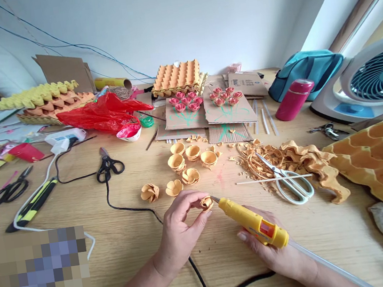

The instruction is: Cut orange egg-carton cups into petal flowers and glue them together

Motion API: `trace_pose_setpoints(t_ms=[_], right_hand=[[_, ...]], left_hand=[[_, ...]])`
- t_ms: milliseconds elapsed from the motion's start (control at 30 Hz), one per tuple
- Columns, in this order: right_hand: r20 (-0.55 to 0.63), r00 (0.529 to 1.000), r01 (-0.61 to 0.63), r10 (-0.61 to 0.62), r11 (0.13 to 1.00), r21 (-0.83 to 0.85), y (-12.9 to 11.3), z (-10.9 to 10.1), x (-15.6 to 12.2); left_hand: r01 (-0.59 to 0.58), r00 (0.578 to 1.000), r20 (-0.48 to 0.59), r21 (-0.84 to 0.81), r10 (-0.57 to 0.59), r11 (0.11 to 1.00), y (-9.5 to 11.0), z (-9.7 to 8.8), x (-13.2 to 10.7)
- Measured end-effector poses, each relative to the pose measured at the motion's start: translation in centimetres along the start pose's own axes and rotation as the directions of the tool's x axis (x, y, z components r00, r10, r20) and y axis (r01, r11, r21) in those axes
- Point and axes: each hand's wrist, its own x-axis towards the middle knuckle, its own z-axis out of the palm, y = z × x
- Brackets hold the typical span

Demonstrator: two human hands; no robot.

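Between the thumb and fingers of my left hand (185, 225) is a small rolled flower bud (206, 203) of orange egg-carton pulp. My right hand (276, 250) grips a yellow glue gun (252, 220), its metal nozzle touching or very close to the bud's right side. A clear glue stick (329, 264) runs out of the gun's back end. Just beyond my left hand lie an open petalled flower (174, 188), a fuller flower (150, 193) and another petalled cup (191, 177). Several round pulp cups (193, 153) stand behind them.
White-handled scissors (294, 188) and a thin stick lie on pulp scraps (306, 151) at the right. Black scissors (108, 167) and a utility knife (35, 201) are leftward. A black cord (204, 282) loops in front. Cardboard (188, 120) with pink flowers stands at the back.
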Motion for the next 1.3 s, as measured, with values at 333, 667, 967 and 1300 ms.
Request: trace_pose_setpoints(t_ms=[333, 667, 967, 1300], right_hand=[[-0.026, 1.0, 0.017, -0.017, 1.0, -0.002, -0.65, -0.34, 0.04], [-0.019, 1.0, 0.011, -0.012, 0.999, -0.035, -0.5, -0.29, 0.02], [-0.052, 0.995, 0.084, -0.087, 0.995, -0.051, -0.36, -0.15, -0.03], [-0.049, 0.991, 0.119, -0.121, 0.992, -0.046, -0.02, 0.09, 0.09]], left_hand=[[0.024, 1.0, -0.005, -0.034, -0.024, 0.999, -0.43, 0.21, -0.31], [0.016, 1.0, 0.003, -0.053, -0.016, 0.998, -0.22, 0.19, -0.24], [0.014, 1.0, -0.003, -0.041, -0.014, 0.999, -0.1, 0.17, -0.27], [0.004, 1.0, -0.01, -0.035, -0.004, 0.999, -0.17, 0.1, -0.1]])
